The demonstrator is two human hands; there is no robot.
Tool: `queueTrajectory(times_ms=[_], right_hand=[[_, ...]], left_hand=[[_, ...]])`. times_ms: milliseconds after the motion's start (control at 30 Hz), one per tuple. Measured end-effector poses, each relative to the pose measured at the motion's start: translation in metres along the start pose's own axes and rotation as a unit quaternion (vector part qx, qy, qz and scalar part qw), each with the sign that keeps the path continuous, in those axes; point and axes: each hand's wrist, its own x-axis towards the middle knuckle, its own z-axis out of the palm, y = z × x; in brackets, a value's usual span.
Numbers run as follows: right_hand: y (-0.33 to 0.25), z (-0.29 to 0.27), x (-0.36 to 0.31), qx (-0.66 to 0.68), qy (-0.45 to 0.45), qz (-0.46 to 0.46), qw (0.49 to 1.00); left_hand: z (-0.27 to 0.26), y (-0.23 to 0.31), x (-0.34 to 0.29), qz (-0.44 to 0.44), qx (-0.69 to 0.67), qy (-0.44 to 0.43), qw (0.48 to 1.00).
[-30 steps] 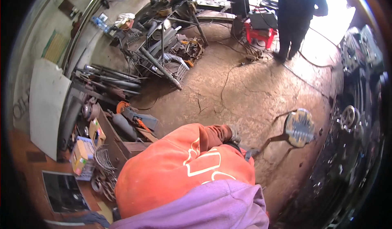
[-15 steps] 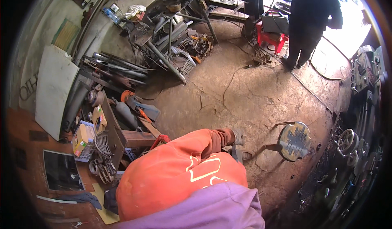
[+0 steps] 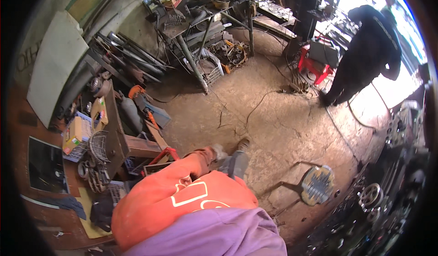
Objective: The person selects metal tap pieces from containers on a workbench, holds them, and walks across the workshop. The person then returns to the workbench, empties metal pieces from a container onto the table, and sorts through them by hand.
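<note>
Red metal frame (image 3: 165, 153) at the floor's (image 3: 283, 119) left edge, against the bench (image 3: 115, 128).
Left hand (image 3: 219, 152) hangs near it (grip unreadable; right hand unseen). Since a second ago only the view has swung: round stand (image 3: 317, 185) now sits lower right, nothing handled.
</note>
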Motion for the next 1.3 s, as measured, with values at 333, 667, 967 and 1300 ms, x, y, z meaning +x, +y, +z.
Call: queueTrajectory(times_ms=[333,667,967,1300], right_hand=[[-0.187,0.176,0.118,-0.093,-0.05,0.025,0.994],[-0.348,0.35,0.308,-0.245,-0.193,-0.018,0.95],[-0.527,0.522,0.404,-0.433,-0.297,0.043,0.85],[-0.576,0.578,0.473,-0.554,-0.438,0.032,0.708]], left_hand=[[-0.072,-0.146,0.094,-0.182,-0.19,-0.033,0.964],[-0.207,-0.143,0.1,-0.228,-0.709,0.19,0.64],[-0.094,-0.024,0.072,-0.431,-0.772,0.152,0.442],[-0.083,0.18,0.11,-0.388,-0.69,0.234,0.565]])
